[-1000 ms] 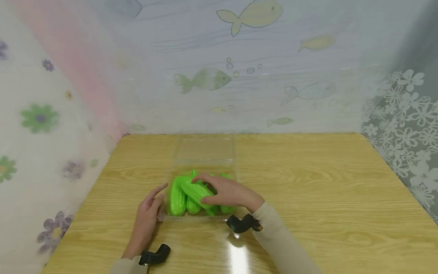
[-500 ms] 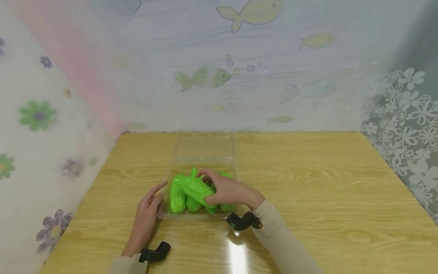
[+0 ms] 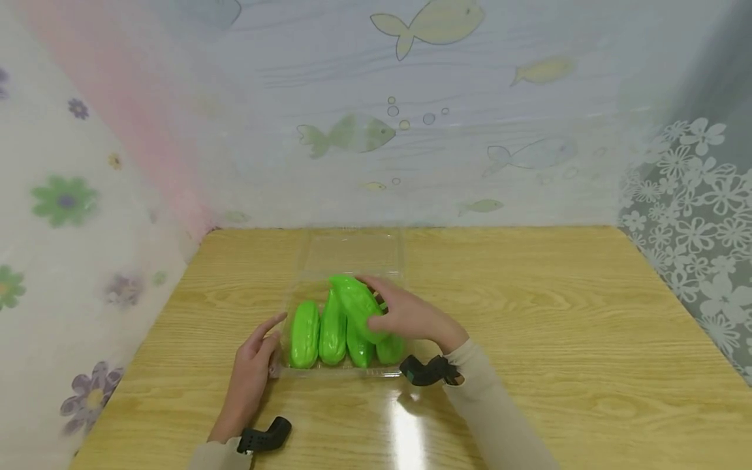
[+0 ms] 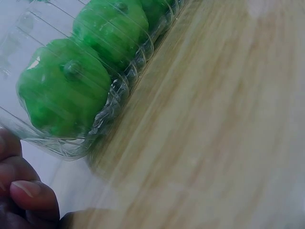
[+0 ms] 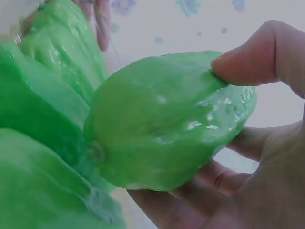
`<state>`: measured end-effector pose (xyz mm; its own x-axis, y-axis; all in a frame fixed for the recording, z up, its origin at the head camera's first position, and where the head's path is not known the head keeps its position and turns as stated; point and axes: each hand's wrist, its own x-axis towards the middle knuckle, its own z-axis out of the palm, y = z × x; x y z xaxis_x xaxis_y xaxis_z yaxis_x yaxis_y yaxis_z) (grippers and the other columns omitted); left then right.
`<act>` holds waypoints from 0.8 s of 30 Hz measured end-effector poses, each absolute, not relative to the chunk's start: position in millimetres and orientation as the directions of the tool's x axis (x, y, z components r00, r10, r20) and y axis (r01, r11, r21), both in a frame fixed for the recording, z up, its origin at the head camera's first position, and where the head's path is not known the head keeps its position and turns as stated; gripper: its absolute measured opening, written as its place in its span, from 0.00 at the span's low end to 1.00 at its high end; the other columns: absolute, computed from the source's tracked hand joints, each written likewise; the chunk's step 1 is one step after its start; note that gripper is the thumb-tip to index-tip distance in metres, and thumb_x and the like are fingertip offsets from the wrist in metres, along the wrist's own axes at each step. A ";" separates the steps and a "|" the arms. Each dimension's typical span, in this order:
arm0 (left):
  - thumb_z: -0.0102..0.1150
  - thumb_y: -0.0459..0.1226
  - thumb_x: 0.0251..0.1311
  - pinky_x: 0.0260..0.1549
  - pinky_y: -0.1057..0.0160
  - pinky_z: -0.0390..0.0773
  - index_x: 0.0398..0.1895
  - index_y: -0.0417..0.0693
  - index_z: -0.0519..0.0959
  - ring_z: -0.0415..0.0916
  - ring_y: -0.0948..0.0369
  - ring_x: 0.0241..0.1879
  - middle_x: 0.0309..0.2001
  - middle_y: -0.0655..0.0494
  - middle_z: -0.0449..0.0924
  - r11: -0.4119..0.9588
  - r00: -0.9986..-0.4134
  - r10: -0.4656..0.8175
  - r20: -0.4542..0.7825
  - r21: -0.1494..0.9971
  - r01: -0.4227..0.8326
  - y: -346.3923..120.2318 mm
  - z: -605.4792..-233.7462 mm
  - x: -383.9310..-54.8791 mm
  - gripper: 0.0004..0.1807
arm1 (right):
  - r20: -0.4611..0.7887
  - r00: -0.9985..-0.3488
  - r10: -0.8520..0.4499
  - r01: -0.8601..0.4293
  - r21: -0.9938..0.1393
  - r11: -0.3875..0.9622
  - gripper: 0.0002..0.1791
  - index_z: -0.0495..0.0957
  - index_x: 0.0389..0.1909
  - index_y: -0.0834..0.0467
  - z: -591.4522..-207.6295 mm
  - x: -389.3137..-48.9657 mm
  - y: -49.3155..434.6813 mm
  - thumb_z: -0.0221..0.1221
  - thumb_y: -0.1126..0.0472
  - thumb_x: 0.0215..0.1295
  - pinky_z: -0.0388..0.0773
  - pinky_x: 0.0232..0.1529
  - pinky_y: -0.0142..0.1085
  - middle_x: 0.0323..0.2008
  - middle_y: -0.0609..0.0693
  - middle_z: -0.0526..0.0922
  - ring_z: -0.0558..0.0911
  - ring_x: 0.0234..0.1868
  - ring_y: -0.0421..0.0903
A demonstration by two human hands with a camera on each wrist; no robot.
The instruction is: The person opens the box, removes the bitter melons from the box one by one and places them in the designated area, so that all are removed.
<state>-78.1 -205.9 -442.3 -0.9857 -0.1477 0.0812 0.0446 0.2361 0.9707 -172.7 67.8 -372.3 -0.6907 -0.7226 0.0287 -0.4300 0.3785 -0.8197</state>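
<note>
My right hand grips a glossy, ribbed green bitter melon, thumb on one side and fingers round the other. In the head view this bitter melon slants over others in a clear plastic clamshell box. Several more, such as the bitter melon at the far left, lie side by side inside. At the box's left side rests my left hand, forefinger stretched along the wall. The left wrist view shows its fingertips beside the box corner, with the rounded end of a bitter melon behind the plastic.
The box's clear lid is folded back on the wooden table, toward the wall behind. Table surface stretches out to the right of the box. A black wrist camera hangs by the box's front right corner.
My right hand has closed round the top bitter melon and shifted it right and away from me, uncovering those on the left. The left hand has stayed at the box's side.
</note>
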 end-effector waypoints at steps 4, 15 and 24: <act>0.40 0.42 0.68 0.10 0.62 0.64 0.61 0.49 0.65 0.57 0.66 0.11 0.13 0.58 0.60 0.218 -0.987 -0.146 0.065 0.975 0.032 -204.5 -438.1 -77.2 0.20 | 0.046 -0.723 -0.690 -0.441 -0.799 0.409 0.38 0.54 0.66 0.50 -372.0 -176.8 73.1 0.54 0.55 0.50 0.70 0.43 0.36 0.54 0.45 0.64 0.68 0.49 0.42; 0.41 0.42 0.67 0.09 0.62 0.63 0.61 0.50 0.66 0.57 0.67 0.11 0.13 0.58 0.60 0.204 -0.986 -0.155 0.061 0.979 0.029 -204.4 -438.2 -76.6 0.20 | 0.049 -0.789 -0.613 -0.362 -0.842 0.399 0.38 0.53 0.66 0.51 -372.0 -186.9 89.7 0.56 0.50 0.55 0.71 0.45 0.38 0.54 0.46 0.67 0.70 0.51 0.45; 0.42 0.43 0.67 0.09 0.63 0.63 0.59 0.52 0.68 0.57 0.66 0.11 0.13 0.56 0.60 0.206 -0.981 -0.183 0.061 0.978 0.022 -201.9 -438.0 -75.9 0.19 | 0.027 -0.806 -0.591 -0.302 -0.878 0.372 0.37 0.51 0.67 0.51 -355.4 -183.5 106.3 0.56 0.52 0.60 0.69 0.48 0.42 0.56 0.51 0.68 0.69 0.54 0.48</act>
<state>-75.9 -201.9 -438.0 -0.9812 -0.1831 0.0609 0.0222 0.2060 0.9783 -183.5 106.3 -355.4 -0.8061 -0.5911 0.0266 -0.3016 0.3718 -0.8779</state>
